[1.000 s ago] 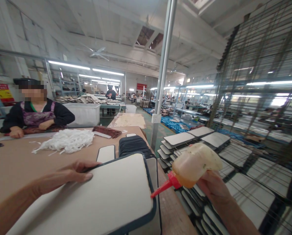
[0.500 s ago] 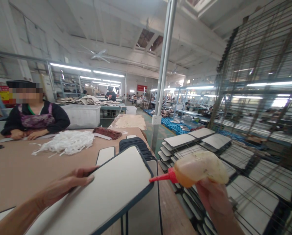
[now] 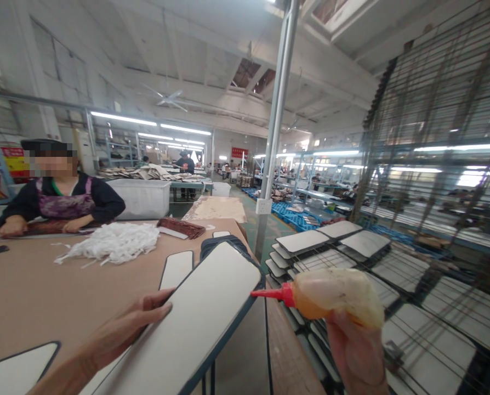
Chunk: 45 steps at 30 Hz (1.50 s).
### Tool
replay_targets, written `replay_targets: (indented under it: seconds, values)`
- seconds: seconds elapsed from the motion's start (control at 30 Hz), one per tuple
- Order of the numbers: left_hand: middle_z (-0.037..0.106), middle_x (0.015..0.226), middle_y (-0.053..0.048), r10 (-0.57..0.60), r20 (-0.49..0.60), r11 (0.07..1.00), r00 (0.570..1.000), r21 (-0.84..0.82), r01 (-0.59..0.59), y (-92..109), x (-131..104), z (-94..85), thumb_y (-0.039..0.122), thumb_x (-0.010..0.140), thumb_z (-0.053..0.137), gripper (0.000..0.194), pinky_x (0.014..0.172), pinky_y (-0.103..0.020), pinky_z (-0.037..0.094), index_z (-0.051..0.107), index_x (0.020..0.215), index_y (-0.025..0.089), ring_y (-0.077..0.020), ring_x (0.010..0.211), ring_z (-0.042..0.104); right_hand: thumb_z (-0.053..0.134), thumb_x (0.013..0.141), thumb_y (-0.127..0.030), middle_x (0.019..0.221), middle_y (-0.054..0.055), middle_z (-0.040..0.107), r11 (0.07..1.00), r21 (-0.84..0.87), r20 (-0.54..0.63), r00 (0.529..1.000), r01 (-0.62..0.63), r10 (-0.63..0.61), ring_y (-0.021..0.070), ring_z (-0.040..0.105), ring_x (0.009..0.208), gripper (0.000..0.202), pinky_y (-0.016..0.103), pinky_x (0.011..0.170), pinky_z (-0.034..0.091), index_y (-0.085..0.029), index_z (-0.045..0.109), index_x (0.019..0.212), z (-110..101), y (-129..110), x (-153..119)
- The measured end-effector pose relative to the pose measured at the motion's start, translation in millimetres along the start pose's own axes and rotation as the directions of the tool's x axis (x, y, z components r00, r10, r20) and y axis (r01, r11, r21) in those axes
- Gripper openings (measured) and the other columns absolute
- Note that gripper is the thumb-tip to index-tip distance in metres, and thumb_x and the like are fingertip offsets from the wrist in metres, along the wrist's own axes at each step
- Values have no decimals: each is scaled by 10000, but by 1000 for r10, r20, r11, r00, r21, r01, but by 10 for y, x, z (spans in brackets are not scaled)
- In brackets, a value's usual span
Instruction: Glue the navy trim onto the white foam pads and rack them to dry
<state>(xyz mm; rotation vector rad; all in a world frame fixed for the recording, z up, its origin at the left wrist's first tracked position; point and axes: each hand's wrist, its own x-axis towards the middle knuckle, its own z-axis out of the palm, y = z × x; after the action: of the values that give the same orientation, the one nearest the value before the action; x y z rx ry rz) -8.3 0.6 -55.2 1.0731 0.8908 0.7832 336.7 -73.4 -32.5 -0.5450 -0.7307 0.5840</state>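
Left hand (image 3: pixel 140 321) pinches the left edge of a pale panel (image 3: pixel 204 302) tilted over the near table (image 3: pixel 84 291); the right hand (image 3: pixel 355 345) grips a squeeze bottle (image 3: pixel 339 296), its red nozzle (image 3: pixel 272 294) at the panel's far-right edge, apparently mid-application, the next move seemingly calling for a steady tip

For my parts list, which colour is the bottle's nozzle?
The nozzle is red, as the head view shows.

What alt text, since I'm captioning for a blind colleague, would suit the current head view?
A left grip holds a white, dark-edged panel; the right grip holds a bottle, its red nozzle at the panel's edge. White strips lie on the table near a co-worker; more panels lie at right.
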Motion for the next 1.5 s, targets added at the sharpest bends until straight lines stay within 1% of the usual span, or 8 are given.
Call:
replay_targets:
  seconds: [0.13, 0.23, 0.4, 0.63, 0.93, 1.2, 1.37, 1.5]
  values:
    - [718, 1116, -51, 26, -7, 999, 1000, -24, -26, -28, -7, 24, 297, 764, 691, 422, 798, -292, 535, 655, 1181, 250, -249, 963, 673, 837, 587, -222, 853, 4, 746, 1000, 4, -11, 1000, -20, 20, 169, 687, 757, 332, 243, 746, 565, -256, 729, 898, -25, 34, -25]
    - [727, 1090, -69, 33, -30, 999, 999, -19, -34, -37, -20, 43, 304, 767, 692, 444, 775, -285, 540, 641, 1200, 222, -242, 929, 685, 816, 616, -209, 953, 10, 739, 1000, -2, 0, 1000, -20, 20, 170, 684, 789, 409, 246, 766, 558, -262, 699, 1005, -63, 90, -47]
    - [734, 1072, -58, 41, -6, 999, 999, 6, -41, -36, -40, 104, 323, 789, 671, 456, 738, -287, 550, 614, 1233, 236, -239, 892, 694, 773, 673, -196, 1015, 43, 725, 999, -32, 45, 999, -10, 12, 205, 683, 850, 546, 289, 746, 573, -269, 606, 1188, -79, 152, -67]
    - [751, 1010, -35, 57, -99, 995, 993, 83, -49, 41, -92, 186, 397, 732, 719, 481, 691, -238, 546, 650, 1179, 233, -203, 831, 693, 826, 589, -210, 886, 40, 748, 999, -24, 20, 999, -43, 44, 210, 698, 744, 502, 283, 691, 589, -251, 681, 1068, 3, 90, -92]
    - [764, 930, -26, 79, -95, 996, 992, 59, -73, 73, -94, 254, 368, 741, 719, 438, 635, -224, 544, 658, 1149, 221, -183, 762, 699, 839, 586, -217, 819, 19, 752, 996, 7, 63, 994, -87, 86, 178, 700, 718, 324, 234, 705, 578, -256, 726, 887, 62, 88, -177]
    - [771, 821, -46, 78, -153, 997, 985, 20, -76, 122, -63, 325, 389, 684, 757, 478, 566, -221, 538, 677, 1105, 177, -189, 667, 701, 796, 637, -210, 858, 45, 750, 995, -55, 103, 991, -86, 91, 208, 700, 752, 324, 276, 701, 581, -243, 718, 950, 18, 103, -248]
    - [769, 832, -57, 101, -127, 995, 987, 10, -101, 156, -47, 349, 382, 663, 766, 435, 585, -227, 532, 701, 1033, 164, -192, 677, 700, 810, 599, -209, 878, 32, 752, 993, -35, 46, 993, -111, 112, 193, 698, 715, 442, 259, 705, 579, -260, 702, 1024, 60, 101, -306]
    - [765, 802, -56, 111, -148, 994, 983, 2, -111, 207, -28, 389, 378, 629, 789, 442, 571, -224, 522, 700, 996, 150, -184, 654, 691, 815, 610, -214, 870, 39, 753, 990, -8, 89, 987, -137, 137, 210, 707, 719, 517, 277, 699, 588, -270, 673, 1103, 26, 101, -322]
